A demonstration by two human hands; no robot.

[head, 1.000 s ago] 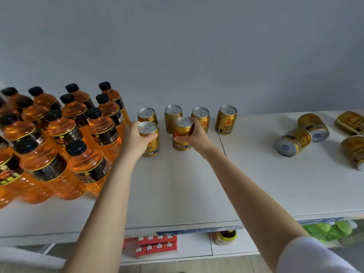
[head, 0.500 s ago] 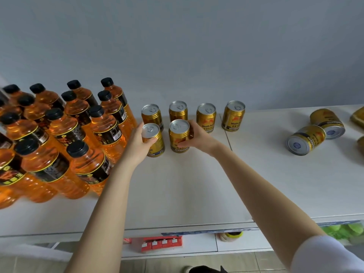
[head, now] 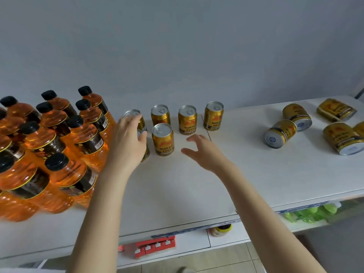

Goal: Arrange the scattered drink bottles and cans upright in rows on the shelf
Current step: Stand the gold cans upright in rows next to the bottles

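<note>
Several orange drink bottles [head: 53, 146] with black caps stand upright in rows at the left of the white shelf [head: 177, 186]. Gold cans stand beside them: a back row [head: 187, 119] near the wall and one free front can [head: 163, 139]. My left hand [head: 128, 143] hovers with fingers apart in front of a second front can [head: 145, 154], hiding most of it. My right hand [head: 203, 152] is open and empty, just right of the free front can and not touching it. Several gold cans [head: 280, 133] lie on their sides at the right.
A grey wall backs the shelf. Below the front edge, a lower shelf holds small red boxes [head: 155, 246], a yellow-and-black item [head: 221, 229] and green items [head: 311, 212]. Bare shelf surface lies between the standing and the lying cans.
Both hands have let go of the two front cans, which now stand upright. The right hand has drawn back to the right and opened; the left hand's fingers have lifted.
</note>
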